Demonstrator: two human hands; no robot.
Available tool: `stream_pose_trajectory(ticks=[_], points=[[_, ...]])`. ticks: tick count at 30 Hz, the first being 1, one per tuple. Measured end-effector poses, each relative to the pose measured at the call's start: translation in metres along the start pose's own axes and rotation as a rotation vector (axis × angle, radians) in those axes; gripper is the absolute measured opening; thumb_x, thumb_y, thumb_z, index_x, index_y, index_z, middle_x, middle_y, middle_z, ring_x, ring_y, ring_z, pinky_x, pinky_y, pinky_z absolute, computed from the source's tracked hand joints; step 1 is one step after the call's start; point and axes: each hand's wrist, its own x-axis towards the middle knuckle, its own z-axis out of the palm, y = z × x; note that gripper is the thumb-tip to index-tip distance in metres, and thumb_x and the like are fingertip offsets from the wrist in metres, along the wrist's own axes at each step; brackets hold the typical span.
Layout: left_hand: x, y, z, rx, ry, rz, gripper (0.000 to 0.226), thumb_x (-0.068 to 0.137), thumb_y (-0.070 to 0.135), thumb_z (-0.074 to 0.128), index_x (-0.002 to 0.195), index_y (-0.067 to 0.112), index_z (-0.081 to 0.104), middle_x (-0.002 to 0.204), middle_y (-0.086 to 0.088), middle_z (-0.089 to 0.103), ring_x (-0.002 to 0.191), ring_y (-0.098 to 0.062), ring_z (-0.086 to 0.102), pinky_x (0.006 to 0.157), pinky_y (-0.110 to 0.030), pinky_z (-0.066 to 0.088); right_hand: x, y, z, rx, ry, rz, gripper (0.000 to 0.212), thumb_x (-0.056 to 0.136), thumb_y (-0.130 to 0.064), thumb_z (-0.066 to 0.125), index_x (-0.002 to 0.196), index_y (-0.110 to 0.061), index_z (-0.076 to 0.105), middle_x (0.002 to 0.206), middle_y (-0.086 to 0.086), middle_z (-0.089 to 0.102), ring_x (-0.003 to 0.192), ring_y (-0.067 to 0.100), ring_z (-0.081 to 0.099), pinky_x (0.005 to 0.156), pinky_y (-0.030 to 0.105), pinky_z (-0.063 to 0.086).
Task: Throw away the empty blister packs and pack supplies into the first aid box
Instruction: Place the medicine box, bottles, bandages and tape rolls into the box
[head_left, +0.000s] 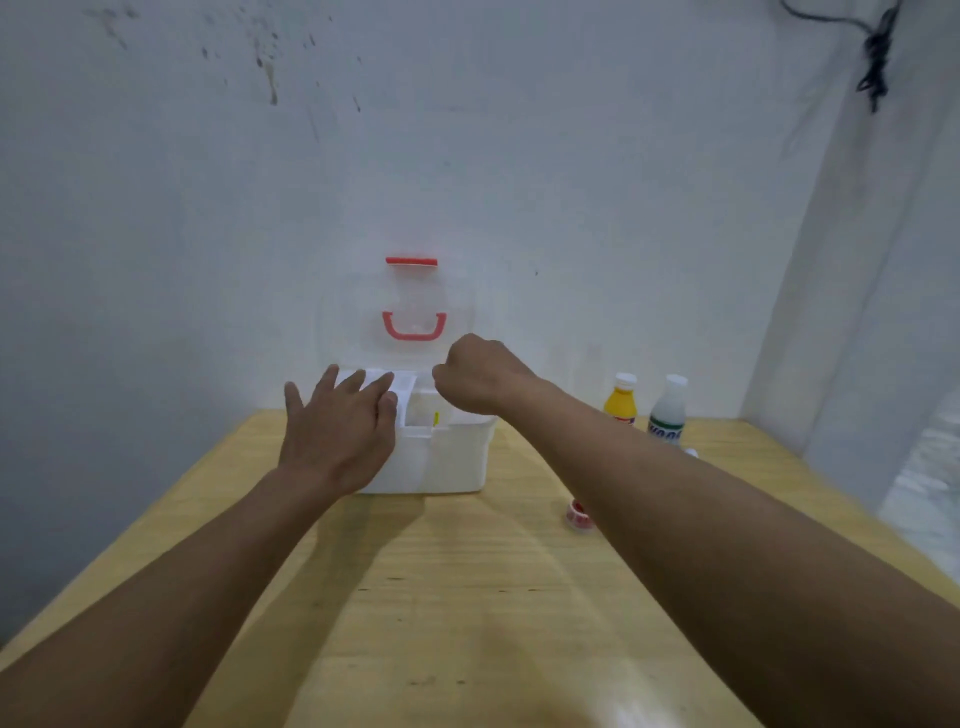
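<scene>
left hand (337, 431) resting flat on first aid box (441, 462), wooden table (467, 597), stained wall (467, 156)

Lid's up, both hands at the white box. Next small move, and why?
Likely draw the right hand back from over the white plastic first aid box to the small red-and-white roll on the wooden table: it lies nearest, still unpacked, as are the yellow bottle and white green-labelled bottle. The left hand lies flat on the box, steadying it.

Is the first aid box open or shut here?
Open: the clear lid stands raised behind the white base, red handle and latch showing, compartments exposed.
</scene>
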Motion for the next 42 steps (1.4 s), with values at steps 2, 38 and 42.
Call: stream_pose_trajectory(ticks=[2,38,42], points=[[-0.003,0.01,0.0,0.019,0.004,0.01,0.057,0.1,0.049,0.009,0.15,0.033,0.034,0.157,-0.002,0.035,0.151,-0.028,0.01,0.113,-0.066,0.001,-0.005,0.007,-0.006,-0.075,0.031,-0.034,0.021,0.094,-0.028,0.047,0.087,-0.01,0.055,0.094,0.009,0.064,0.086,0.028,0.06,0.064,0.03,0.044],[-0.01,0.012,0.011,0.041,0.013,0.064,0.07,0.093,0.054,-0.004,0.151,0.036,0.03,0.158,-0.004,0.033,0.151,-0.027,0.012,0.116,-0.06,-0.001,-0.023,0.134,-0.061,-0.514,0.052,0.109,0.007,0.094,-0.006,0.052,0.101,-0.007,0.05,0.111,0.013,0.053,0.093,0.029,0.056,0.072,0.034,0.044],[-0.012,0.007,0.004,0.026,0.077,0.028,0.07,0.094,0.053,-0.001,0.149,0.033,0.036,0.156,-0.004,0.036,0.151,-0.026,0.012,0.115,-0.062,-0.002,-0.019,0.128,-0.061,-0.455,0.052,0.127,0.021,0.095,-0.007,0.052,0.115,-0.003,0.055,0.118,0.015,0.056,0.102,0.031,0.06,0.082,0.038,0.052]])
